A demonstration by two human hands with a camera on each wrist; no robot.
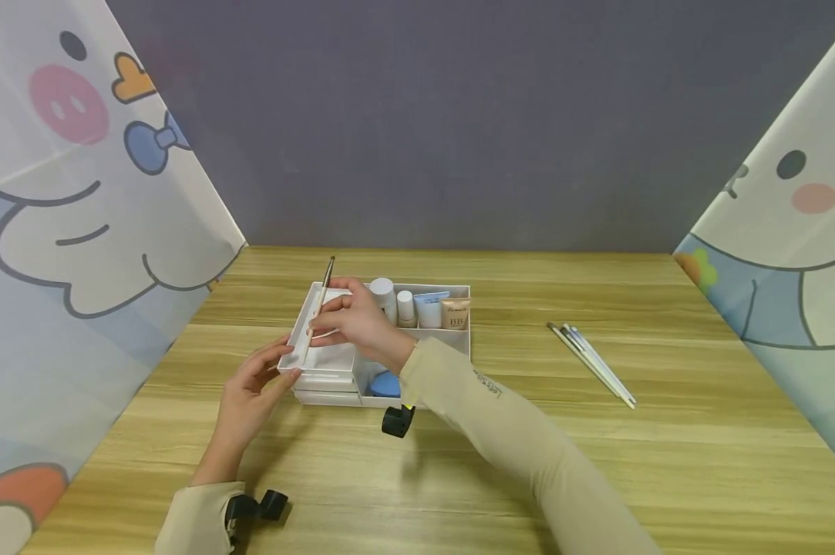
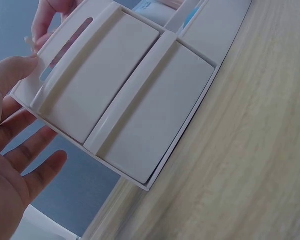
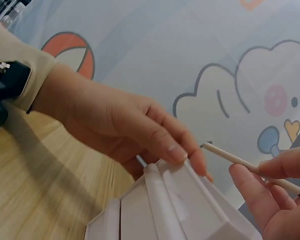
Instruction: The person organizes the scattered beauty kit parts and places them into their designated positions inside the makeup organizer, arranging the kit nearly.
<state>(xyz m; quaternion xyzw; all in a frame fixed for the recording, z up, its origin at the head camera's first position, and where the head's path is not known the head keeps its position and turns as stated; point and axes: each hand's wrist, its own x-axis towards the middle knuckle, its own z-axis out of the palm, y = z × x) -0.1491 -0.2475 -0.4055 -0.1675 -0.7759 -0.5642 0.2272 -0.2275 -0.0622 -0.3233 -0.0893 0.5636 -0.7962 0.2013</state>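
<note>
My right hand (image 1: pixel 365 320) pinches a slim makeup brush (image 1: pixel 318 310) with a pale handle, its dark bristles pointing up and away. The brush is tilted over the upper left compartment of a white cosmetics organizer (image 1: pixel 328 399). At that compartment's front left corner, my left hand (image 1: pixel 254 385) grips the organizer's wall between thumb and fingers. Two drawer fronts (image 2: pixel 102 70) sit below this compartment in the left wrist view. Seen from the right wrist, the brush handle (image 3: pixel 230 156) lies between thumb and fingertips, its lower end near the left hand's fingers.
Behind the right hand, the organizer holds a white-capped jar (image 1: pixel 382 290), a small bottle (image 1: pixel 406 307), a blue tube (image 1: pixel 430 310) and a beige tube (image 1: pixel 456 314). A blue item (image 1: pixel 385 385) lies in its front compartment. Several brushes (image 1: pixel 590 362) lie on the wooden table (image 1: pixel 708 432) at right.
</note>
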